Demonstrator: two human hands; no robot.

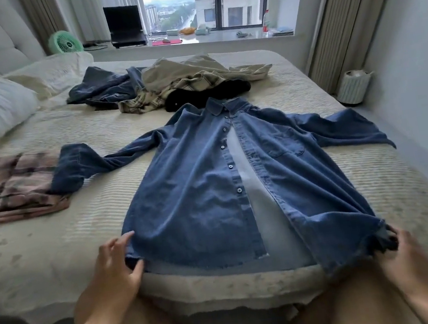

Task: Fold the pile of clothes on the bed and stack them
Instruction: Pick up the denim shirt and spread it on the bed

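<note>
a long-sleeved blue denim button-up shirt (196,181) lies face up on the cream ribbed bedspread (54,255), its front unbuttoned and parted so the paler inside shows, both sleeves thrown out sideways, the hem at the near edge of the bed. the left hand (118,270) pinches the shirt's near left hem corner between thumb and curled fingers, the upper fingers spread loosely above the cloth. the right hand (405,258) grips the bunched right hem corner; its fingertips are buried in the fabric and how they lie cannot be told. the left cuff overlaps a pink and brown plaid garment (8,189), blurred and cut off by the frame's left edge. beyond the collar sits an unfolded heap of dark blue, beige, checked and black clothes (162,86), the separate pieces hard to distinguish
</note>
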